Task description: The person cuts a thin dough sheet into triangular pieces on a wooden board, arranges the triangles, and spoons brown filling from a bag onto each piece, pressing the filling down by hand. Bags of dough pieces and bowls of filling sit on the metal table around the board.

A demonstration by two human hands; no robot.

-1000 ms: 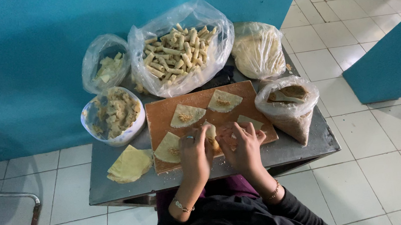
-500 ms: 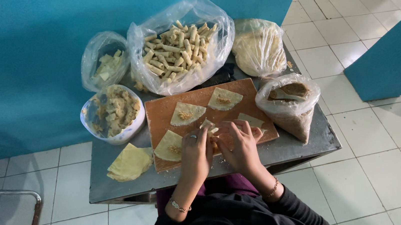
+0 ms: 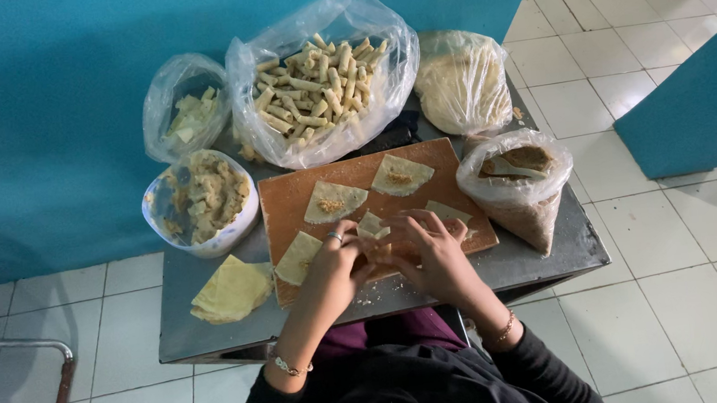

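Left hand: the left hand (image 3: 337, 262) lay over the near edge of the wooden board (image 3: 287, 202), its fingers (image 3: 347, 246) curled together onto a small pastry piece (image 3: 371, 226).
Right hand: the right hand (image 3: 433, 251) met the left at the same piece, fingers bent in on it; how firmly they pinched could not be told.
Pastry piece: pale, folded, held between both hands just above the board's front middle.
Board: orange-brown, flat on the grey metal table (image 3: 562, 250), carrying filled triangular wrappers (image 3: 333, 201) with a dab of brown filling each.
Big bag: a clear plastic bag of rolled pastry sticks (image 3: 314, 85) stood open behind the board.
Small bag: a clear bag of pale cut scraps (image 3: 186, 113) sat to its left, against the blue wall (image 3: 24, 105).
Bowl: a plastic-lined white bowl of crumbly filling (image 3: 201, 200) stood left of the board.
Dough bag: a closed clear bag of flat pale rounds (image 3: 462, 82) lay at the back right.
Brown bag: a clear bag of brown paste (image 3: 517, 188) stood touching the board's right edge.
Wrapper stack: yellow folded sheets (image 3: 229, 290) lay on the table's near left.
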